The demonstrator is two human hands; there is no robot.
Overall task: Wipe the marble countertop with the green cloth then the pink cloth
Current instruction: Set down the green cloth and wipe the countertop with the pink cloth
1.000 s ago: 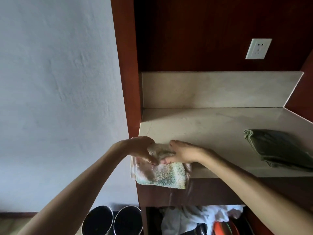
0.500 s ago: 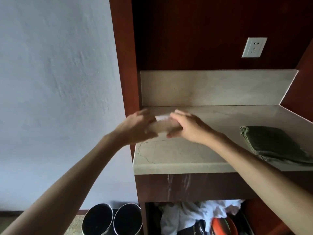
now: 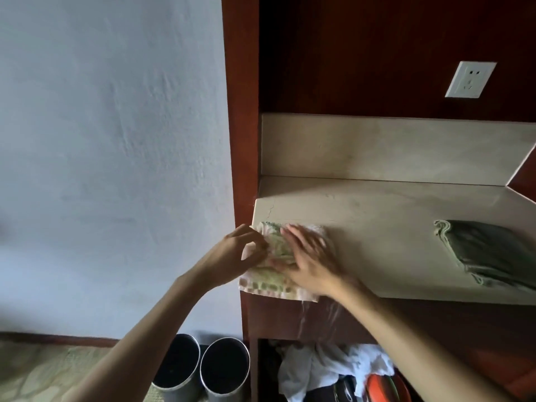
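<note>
**Pink cloth worked at the worktop's near-left corner**

Both hands sit low and centre in the frame on the pink cloth (image 3: pixel 269 274), which overhangs the marble worktop (image 3: pixel 377 227) edge. The left hand (image 3: pixel 232 256) pinches its left side with narrow fingers; the right hand (image 3: pixel 310 256) presses flat, fingers spread. The green cloth (image 3: pixel 487 250) lies folded at right. Good wiping likely needs flat, even pressure and overlapping passes toward it.
</note>
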